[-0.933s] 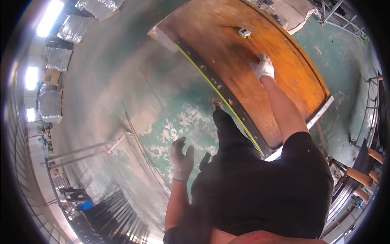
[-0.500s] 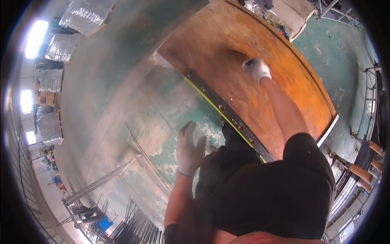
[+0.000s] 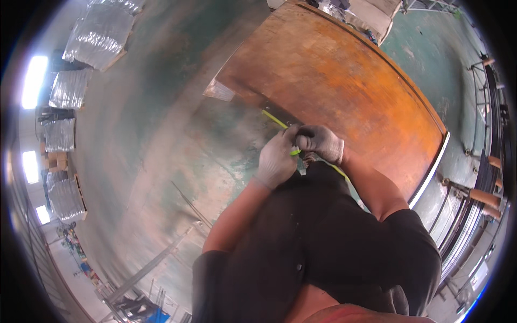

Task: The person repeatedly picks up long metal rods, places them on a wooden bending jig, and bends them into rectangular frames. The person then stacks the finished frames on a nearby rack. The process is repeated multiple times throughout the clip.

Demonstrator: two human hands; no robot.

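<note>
Your left hand (image 3: 276, 160) and right hand (image 3: 324, 142) meet by the near edge of the table (image 3: 344, 91); right fingers clamp a small green thing (image 3: 295, 152), mostly hidden between both; left fingers bend close, but I can't tell if they grip; the grab is done; your hands hide what is left.

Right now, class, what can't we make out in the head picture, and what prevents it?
Head view: whatever lies between the left grip and the right grip is mostly hidden by both.
Head view: part of the yellow-green strip is covered by both grips.
Head view: the uppermost plastic-wrapped stack is cut off by the top edge.
Head view: the blue object is cut off by the bottom edge.
</note>
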